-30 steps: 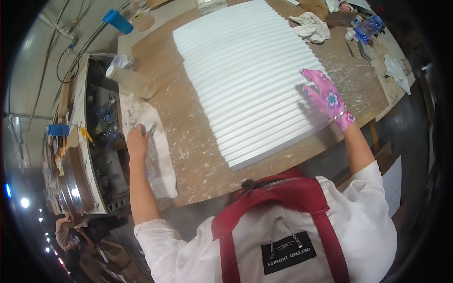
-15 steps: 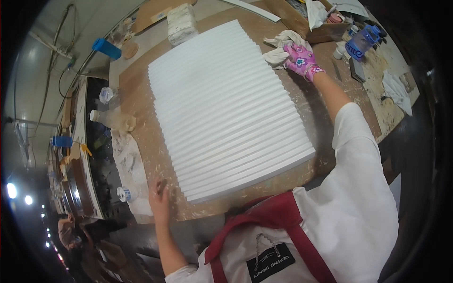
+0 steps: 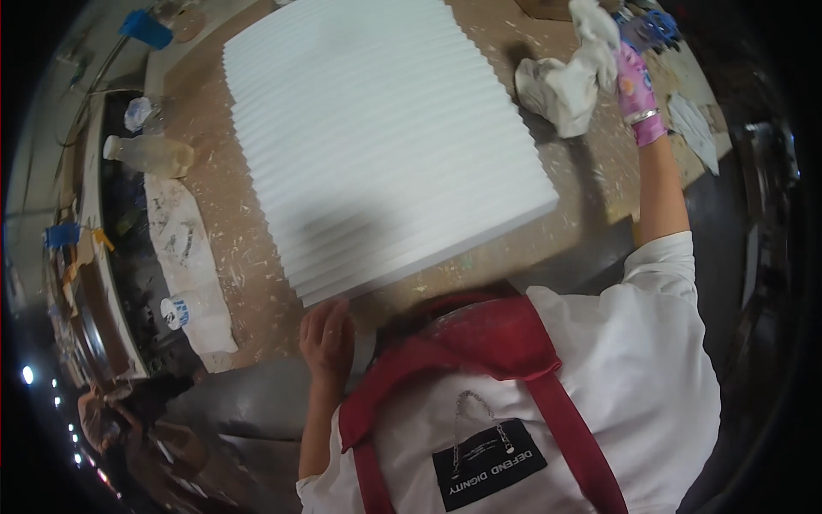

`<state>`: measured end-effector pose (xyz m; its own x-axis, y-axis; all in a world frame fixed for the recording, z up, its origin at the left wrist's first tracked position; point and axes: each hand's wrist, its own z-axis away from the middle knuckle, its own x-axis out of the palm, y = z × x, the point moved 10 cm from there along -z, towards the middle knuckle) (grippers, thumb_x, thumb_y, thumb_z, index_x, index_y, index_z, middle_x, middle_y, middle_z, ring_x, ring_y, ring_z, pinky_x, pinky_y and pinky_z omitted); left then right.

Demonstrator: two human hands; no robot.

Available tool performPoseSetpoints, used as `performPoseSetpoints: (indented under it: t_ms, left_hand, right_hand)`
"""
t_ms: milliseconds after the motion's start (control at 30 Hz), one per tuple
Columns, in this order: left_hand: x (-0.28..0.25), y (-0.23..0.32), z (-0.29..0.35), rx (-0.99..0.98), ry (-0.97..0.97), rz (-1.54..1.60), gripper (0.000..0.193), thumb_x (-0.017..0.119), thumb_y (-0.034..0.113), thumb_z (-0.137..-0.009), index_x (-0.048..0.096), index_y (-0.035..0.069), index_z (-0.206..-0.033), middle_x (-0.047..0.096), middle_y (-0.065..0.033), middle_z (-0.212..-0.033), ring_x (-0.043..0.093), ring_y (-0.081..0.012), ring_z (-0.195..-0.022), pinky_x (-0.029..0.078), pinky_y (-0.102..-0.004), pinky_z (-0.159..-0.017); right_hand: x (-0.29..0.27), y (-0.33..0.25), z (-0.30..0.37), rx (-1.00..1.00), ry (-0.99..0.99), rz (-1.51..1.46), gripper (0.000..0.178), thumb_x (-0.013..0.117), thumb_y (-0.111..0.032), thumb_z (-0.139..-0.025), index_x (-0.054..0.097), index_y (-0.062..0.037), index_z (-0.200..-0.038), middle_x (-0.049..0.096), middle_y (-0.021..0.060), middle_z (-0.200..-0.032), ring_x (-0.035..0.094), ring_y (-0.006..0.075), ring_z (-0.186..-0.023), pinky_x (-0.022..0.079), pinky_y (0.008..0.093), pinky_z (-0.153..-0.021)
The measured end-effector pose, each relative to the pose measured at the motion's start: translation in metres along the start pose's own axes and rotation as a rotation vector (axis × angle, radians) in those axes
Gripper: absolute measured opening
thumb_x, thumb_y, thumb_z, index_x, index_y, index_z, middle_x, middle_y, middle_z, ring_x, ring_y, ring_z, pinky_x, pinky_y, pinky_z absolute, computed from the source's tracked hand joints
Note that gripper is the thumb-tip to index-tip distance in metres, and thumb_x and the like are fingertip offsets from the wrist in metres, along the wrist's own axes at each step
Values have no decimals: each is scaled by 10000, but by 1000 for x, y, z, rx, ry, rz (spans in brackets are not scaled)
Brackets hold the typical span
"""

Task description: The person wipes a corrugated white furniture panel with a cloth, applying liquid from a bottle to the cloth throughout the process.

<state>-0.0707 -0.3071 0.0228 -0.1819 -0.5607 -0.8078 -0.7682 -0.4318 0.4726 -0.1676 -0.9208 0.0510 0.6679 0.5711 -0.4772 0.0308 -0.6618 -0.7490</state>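
Observation:
A large white ridged panel (image 3: 377,146) lies flat on the brown worktable. My right hand (image 3: 636,90), in a pink flowered glove, is closed on a crumpled off-white rag (image 3: 561,94). The rag hangs in loose folds off the panel's right side. My left hand (image 3: 328,336) is bare, its fingers curled together by the panel's near left corner, with nothing visible in them. Whether the fingertips touch the panel's edge I cannot tell.
Along the table's left side are a bottle of cloudy liquid (image 3: 150,156), a stained white cloth (image 3: 184,244) and a small white-and-blue container (image 3: 175,313). A blue object (image 3: 145,29) stands far left. Another cloth (image 3: 693,133) lies at the right edge, near a blue bottle (image 3: 651,32).
My right hand has lifted the rag from the table and swung right and nearer. My left hand has moved right to the panel's near corner. The view has tilted down.

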Motion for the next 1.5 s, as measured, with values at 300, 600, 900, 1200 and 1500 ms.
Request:
performPoseSetpoints:
  t_ms: [300, 600, 900, 1200, 1500]
  left_hand:
    - [44, 28, -21, 468, -230, 311, 341, 632, 103, -824, 622, 63, -1162, 622, -121, -1150, 607, -309, -1027, 490, -461, -852]
    - [105, 44, -62, 251, -416, -129, 819, 743, 358, -773, 372, 35, -1429, 287, -156, -1539, 295, -330, -1413, 251, -577, -1096]
    - [127, 20, -58, 156, -485, -313, 892, 674, 516, -790, 344, 12, -1448, 352, -162, -1503, 294, -335, -1414, 196, -587, -1116]
    - [123, 27, -62, 118, -493, -271, 899, 657, 508, -812, 311, 1, -1469, 248, -138, -1569, 240, -316, -1440, 173, -569, -1141]
    - [128, 24, -61, 140, -518, -296, 939, 709, 462, -779, 284, 6, -1482, 246, -153, -1571, 241, -332, -1445, 140, -569, -1141]
  right_hand:
    - [-10, -35, 168, 403, 154, 515, 256, 513, -193, -961, 604, -20, -1126, 645, 186, -950, 627, 300, -872, 502, 387, -781]
    - [88, -35, 183, 243, -158, 990, 381, 573, -146, -851, 579, -108, -1230, 579, 170, -1237, 555, 348, -1123, 468, 437, -933]
    - [259, -221, 120, -164, -349, 373, 408, 587, -300, -881, 533, -89, -1226, 630, 84, -1069, 625, 195, -967, 535, 340, -848]
    - [92, -38, 132, 225, -252, 863, 303, 628, -223, -842, 569, -114, -1118, 595, 101, -1017, 597, 252, -950, 509, 356, -795]
    - [265, -197, 115, -231, -518, 353, 365, 530, -391, -899, 607, -108, -1116, 601, 117, -1089, 610, 292, -980, 502, 423, -826]
